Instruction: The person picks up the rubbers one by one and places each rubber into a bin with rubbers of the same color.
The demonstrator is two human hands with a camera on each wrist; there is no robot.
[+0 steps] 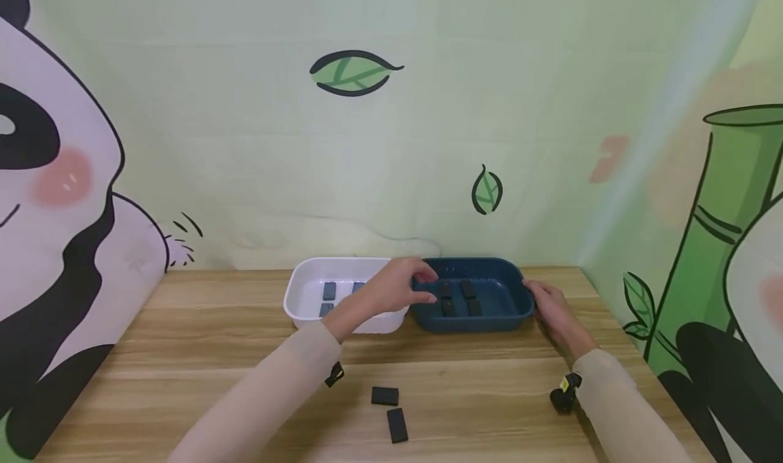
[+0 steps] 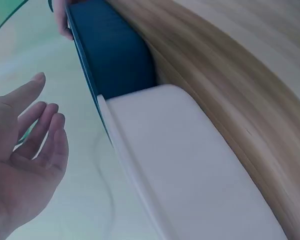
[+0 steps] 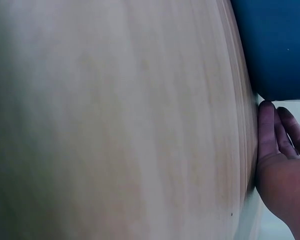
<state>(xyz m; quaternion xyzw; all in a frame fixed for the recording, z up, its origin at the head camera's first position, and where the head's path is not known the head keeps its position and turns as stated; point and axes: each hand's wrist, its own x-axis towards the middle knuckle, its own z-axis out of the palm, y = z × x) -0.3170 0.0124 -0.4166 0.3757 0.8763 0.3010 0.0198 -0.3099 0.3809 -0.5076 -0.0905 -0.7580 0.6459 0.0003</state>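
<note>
My left hand hovers where a white basin and a dark blue basin stand side by side. Its thumb and loosely curved fingers are apart with nothing between them, as the left wrist view also shows. At the blue basin's right end, my right hand touches the outside with its fingertips; the right wrist view shows those fingers extended against the basin's end. Several small black blocks lie in the blue basin. Grey-blue blocks lie in the white one, partly hidden by my left hand and forearm.
Two black blocks lie on the wooden table near the front, between my forearms. Behind the basins rises a light green printed cloth, close to their back rims.
</note>
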